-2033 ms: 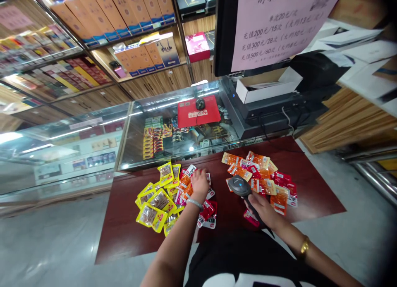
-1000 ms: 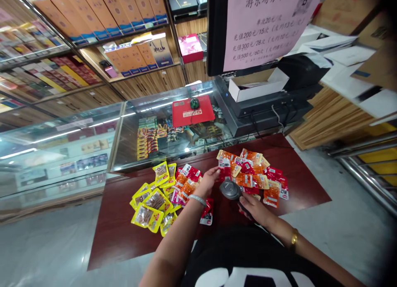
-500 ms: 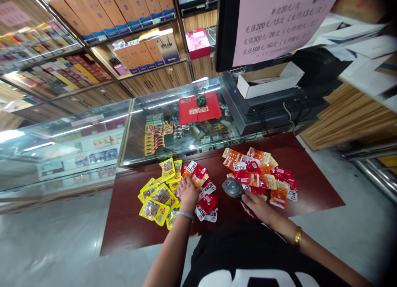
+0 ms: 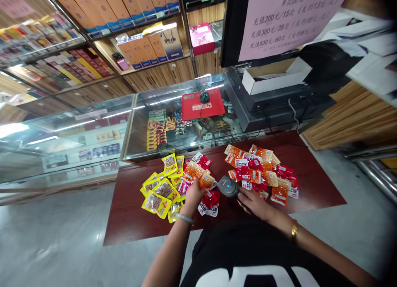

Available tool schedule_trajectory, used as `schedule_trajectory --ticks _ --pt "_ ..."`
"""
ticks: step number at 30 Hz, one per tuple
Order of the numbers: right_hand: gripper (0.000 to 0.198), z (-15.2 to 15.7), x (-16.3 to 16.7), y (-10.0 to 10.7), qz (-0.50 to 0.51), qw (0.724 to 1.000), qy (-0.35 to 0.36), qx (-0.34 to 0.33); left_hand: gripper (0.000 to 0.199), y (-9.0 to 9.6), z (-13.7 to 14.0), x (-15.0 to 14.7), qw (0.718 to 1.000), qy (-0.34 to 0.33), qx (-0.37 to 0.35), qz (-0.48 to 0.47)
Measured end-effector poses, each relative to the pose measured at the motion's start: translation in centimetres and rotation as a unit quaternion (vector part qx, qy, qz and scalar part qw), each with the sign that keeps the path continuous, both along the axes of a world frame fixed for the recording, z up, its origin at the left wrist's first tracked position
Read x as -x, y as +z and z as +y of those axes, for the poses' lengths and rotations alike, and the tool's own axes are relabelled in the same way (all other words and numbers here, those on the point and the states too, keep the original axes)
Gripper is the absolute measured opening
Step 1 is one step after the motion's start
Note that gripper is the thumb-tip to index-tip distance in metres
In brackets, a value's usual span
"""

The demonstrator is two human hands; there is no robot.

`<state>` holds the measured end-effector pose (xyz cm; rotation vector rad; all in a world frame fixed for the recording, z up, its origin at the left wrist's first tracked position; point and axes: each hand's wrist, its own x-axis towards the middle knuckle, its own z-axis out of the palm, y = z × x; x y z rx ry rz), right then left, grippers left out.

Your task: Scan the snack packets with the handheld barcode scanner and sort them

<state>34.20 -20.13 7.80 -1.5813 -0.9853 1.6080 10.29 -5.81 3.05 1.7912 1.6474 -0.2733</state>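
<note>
My left hand point(image 4: 194, 194) is closed on an orange snack packet point(image 4: 206, 181) at the near edge of the middle pile. Its scanner-side end points toward my other hand. A dark grey barcode scanner point(image 4: 228, 186) sits in my right hand point(image 4: 252, 201), fingers wrapped round its handle, its head close to the held packet and showing a small blue light. Left of my left hand lie several yellow snack packets point(image 4: 166, 188). Red and white packets point(image 4: 210, 202) lie just right of my left wrist. Beyond the scanner spreads a pile of orange and red packets point(image 4: 254, 171).
The packets lie on a dark red board point(image 4: 130, 221) against a glass display counter point(image 4: 132, 144). On the glass rest a red mat point(image 4: 192, 107) and a computer mouse point(image 4: 204, 96). A monitor point(image 4: 228, 34) with a pink sign and a white open box point(image 4: 263, 86) stand at the right.
My left hand has gone from lying spread over the middle pile to gripping an orange packet. The scanner has shifted slightly left, nearer to it. A pink packet now shows beside that hand.
</note>
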Motion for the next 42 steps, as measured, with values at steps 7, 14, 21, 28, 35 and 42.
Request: schedule_trajectory --ticks 7,14,21,28,35,42 --pt "0.059 0.0 0.0 -0.1 0.026 1.0 -0.004 0.0 0.062 -0.5 -0.8 -2.6 0.999 -0.043 0.003 -0.019" --pt "0.051 -0.2 -0.3 -0.2 0.02 1.0 -0.01 -0.014 0.062 -1.0 -0.8 -3.9 0.997 -0.025 0.012 -0.073" --pt "0.053 0.6 -0.5 -0.6 0.032 0.998 -0.056 0.018 0.032 -1.3 2.9 -7.7 0.971 -0.051 -0.036 -0.231" --pt "0.055 1.3 -1.0 -1.6 0.024 0.997 -0.061 0.039 0.06 -2.3 12.6 -6.0 0.977 -0.02 -0.191 0.091" --pt "0.051 1.9 -1.7 -1.9 0.041 0.995 -0.083 0.047 0.053 -3.3 14.3 -6.4 0.989 -0.057 -0.132 0.043" --pt "0.051 3.0 -2.2 -0.5 0.048 0.995 -0.087 0.026 0.04 -2.6 11.2 -6.8 0.979 0.087 -0.028 -0.185"
